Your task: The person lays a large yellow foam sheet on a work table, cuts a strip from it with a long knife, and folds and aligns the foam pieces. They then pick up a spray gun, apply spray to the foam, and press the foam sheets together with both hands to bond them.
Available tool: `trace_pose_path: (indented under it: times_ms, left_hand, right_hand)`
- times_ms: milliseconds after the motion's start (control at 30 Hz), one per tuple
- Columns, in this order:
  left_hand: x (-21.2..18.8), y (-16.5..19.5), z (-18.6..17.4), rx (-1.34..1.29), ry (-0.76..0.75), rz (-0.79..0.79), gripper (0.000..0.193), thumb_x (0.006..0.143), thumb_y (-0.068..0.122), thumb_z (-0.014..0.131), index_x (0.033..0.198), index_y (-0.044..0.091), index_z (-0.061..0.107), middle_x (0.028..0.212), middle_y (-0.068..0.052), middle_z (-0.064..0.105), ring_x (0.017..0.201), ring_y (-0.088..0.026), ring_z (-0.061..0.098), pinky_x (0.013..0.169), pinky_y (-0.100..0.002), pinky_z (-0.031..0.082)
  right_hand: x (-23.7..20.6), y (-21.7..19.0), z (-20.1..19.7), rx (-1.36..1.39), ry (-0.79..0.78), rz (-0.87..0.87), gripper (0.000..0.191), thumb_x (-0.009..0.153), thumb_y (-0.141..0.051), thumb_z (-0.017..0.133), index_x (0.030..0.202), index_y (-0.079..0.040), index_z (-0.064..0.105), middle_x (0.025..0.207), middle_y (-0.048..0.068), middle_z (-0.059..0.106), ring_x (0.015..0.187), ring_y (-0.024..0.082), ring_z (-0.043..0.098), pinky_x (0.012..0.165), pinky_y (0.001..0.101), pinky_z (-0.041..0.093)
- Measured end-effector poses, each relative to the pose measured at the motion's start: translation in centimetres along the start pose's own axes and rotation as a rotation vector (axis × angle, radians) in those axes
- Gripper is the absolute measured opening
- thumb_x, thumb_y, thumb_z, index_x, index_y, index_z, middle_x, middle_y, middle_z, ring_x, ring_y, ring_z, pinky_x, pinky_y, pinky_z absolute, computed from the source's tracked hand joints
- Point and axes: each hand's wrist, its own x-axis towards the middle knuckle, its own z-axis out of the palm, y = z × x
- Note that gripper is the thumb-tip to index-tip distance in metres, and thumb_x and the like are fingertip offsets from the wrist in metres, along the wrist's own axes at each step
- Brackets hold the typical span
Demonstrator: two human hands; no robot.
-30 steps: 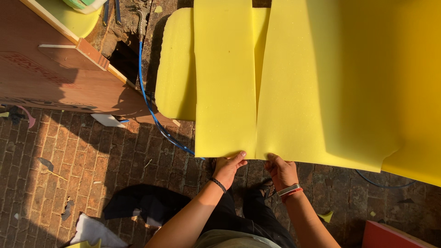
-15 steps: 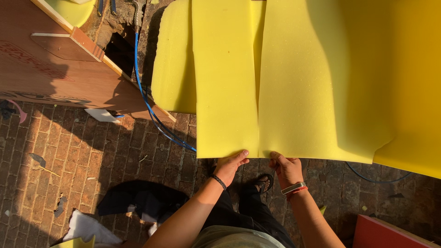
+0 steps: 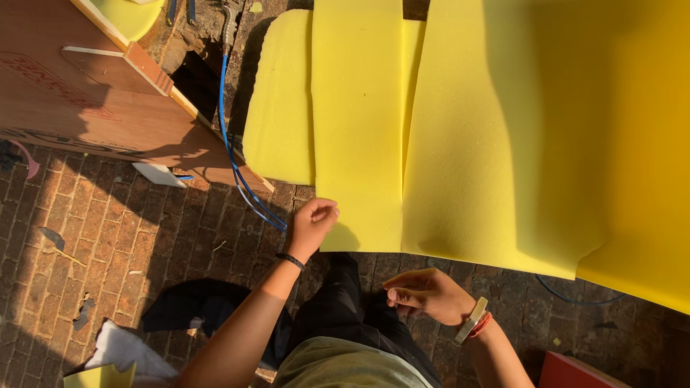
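A narrow yellow foam strip (image 3: 357,122) lies lengthwise on the brick floor (image 3: 108,244), overlapping a rounded foam piece (image 3: 280,108) on its left and just beside a large yellow foam sheet (image 3: 532,136) on its right. The left hand (image 3: 310,226) sits at the strip's near left corner, fingers curled loosely and touching its edge. The right hand (image 3: 425,293) hovers apart from the foam over the person's lap, fingers pinched narrow on nothing visible; a blue cable (image 3: 237,165) and a wooden box (image 3: 86,93) lie to the left.
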Motion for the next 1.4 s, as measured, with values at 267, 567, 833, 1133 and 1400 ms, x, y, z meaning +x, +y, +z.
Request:
trace_pose_path:
  times_ms: [267, 567, 833, 1133, 1400]
  left_hand:
    - [15.8, 2.8, -0.5, 0.126, 0.249, -0.105, 0.090, 0.077, 0.036, 0.087, 0.144, 0.002, 0.039, 0.120, -0.013, 0.063, 0.105, -0.025, 0.066, 0.089, -0.038, 0.055]
    - [21.9, 7.2, -1.7, -0.435, -0.164, 0.010, 0.065, 0.088, 0.021, 0.082, 0.141, 0.001, 0.049, 0.134, -0.008, 0.060, 0.125, -0.021, 0.057, 0.107, -0.035, 0.047]
    - [21.9, 9.1, -1.5, -0.532, -0.378, 0.307, 0.058, 0.094, 0.002, 0.070, 0.146, 0.001, 0.046, 0.136, -0.009, 0.060, 0.127, -0.021, 0.057, 0.112, -0.037, 0.047]
    - [26.6, 4.6, -0.1, -0.114, -0.278, 0.070, 0.048, 0.090, -0.008, 0.060, 0.134, 0.004, 0.044, 0.129, -0.009, 0.064, 0.117, -0.018, 0.063, 0.101, -0.032, 0.051]
    - [25.5, 4.7, 0.4, -0.292, -0.286, 0.149, 0.054, 0.091, -0.013, 0.056, 0.140, 0.004, 0.041, 0.136, -0.009, 0.057, 0.122, -0.017, 0.057, 0.106, -0.031, 0.045]
  right_hand:
    - [8.3, -5.0, -8.7, -0.767, 1.089, -0.467, 0.067, 0.099, -0.047, 0.060, 0.155, -0.013, 0.046, 0.163, 0.019, 0.038, 0.151, 0.037, 0.035, 0.122, 0.0542, 0.026]
    - [12.7, 2.7, -9.8, -0.923, 1.120, -0.225, 0.076, 0.104, -0.058, 0.032, 0.164, -0.012, 0.027, 0.171, 0.017, 0.020, 0.157, 0.035, 0.017, 0.125, 0.0540, 0.013]
    - [11.4, 0.9, -9.7, -0.923, 1.189, -0.227, 0.074, 0.099, -0.060, 0.037, 0.160, -0.018, 0.033, 0.169, 0.011, 0.024, 0.154, 0.029, 0.023, 0.124, 0.0495, 0.015]
    - [11.1, 1.5, -8.9, -0.910, 1.190, -0.206, 0.072, 0.100, -0.058, 0.040, 0.161, -0.018, 0.035, 0.170, 0.013, 0.026, 0.155, 0.032, 0.025, 0.126, 0.0503, 0.016]
    - [10.6, 1.1, -8.7, -0.892, 1.182, -0.215, 0.073, 0.099, -0.059, 0.040, 0.160, -0.018, 0.036, 0.169, 0.013, 0.026, 0.156, 0.031, 0.023, 0.126, 0.0510, 0.015]
